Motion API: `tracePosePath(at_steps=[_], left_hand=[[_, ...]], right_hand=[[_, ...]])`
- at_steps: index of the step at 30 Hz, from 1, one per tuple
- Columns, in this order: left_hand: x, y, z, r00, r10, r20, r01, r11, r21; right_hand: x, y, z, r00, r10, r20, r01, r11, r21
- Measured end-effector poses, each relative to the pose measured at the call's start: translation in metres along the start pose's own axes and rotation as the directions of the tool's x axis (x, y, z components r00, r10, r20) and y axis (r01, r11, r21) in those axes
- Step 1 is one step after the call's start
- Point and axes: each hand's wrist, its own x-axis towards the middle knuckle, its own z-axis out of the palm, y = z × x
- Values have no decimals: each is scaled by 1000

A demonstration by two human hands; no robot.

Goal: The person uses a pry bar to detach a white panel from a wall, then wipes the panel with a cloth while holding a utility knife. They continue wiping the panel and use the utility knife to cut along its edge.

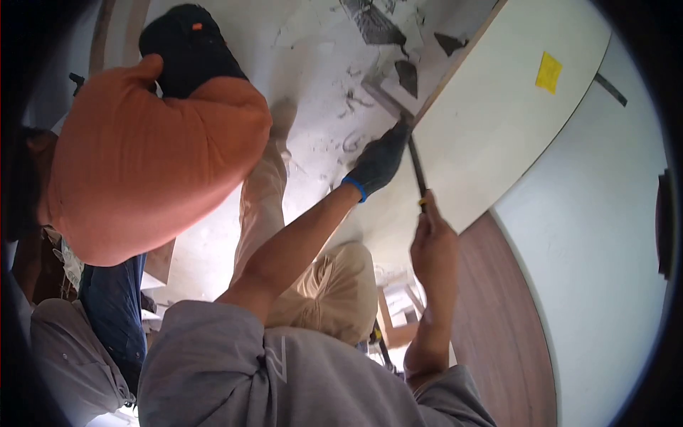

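Filling the near part of the view, a grey shirt [327, 384] sits below a bent knee in beige trousers [341, 285]. To the right lies a brown wood-grain panel [498, 313], with a plain white surface [583, 249] beyond its curved edge. Further up, the bare right hand [432, 231] is closed around a dark bar [418, 165] with a yellow patch by the fingers. The bar slants over a large pale board [498, 121] towards the gloved left hand [380, 160], which is at the board's left edge; its exact grip I cannot tell. A yellow note [548, 72] is on the board's far part. At left, a person in an orange top [149, 164] leans over. Dark scraps [407, 77] lie on the whitish, marked floor [306, 64] at the far side.
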Motion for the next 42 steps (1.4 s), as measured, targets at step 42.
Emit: tracePosePath(at_steps=[42], left_hand=[[-7,-49,16,807,588,-58,-523,757,392]], right_hand=[[4,-9,5,993,35,113,-19,989,-144]])
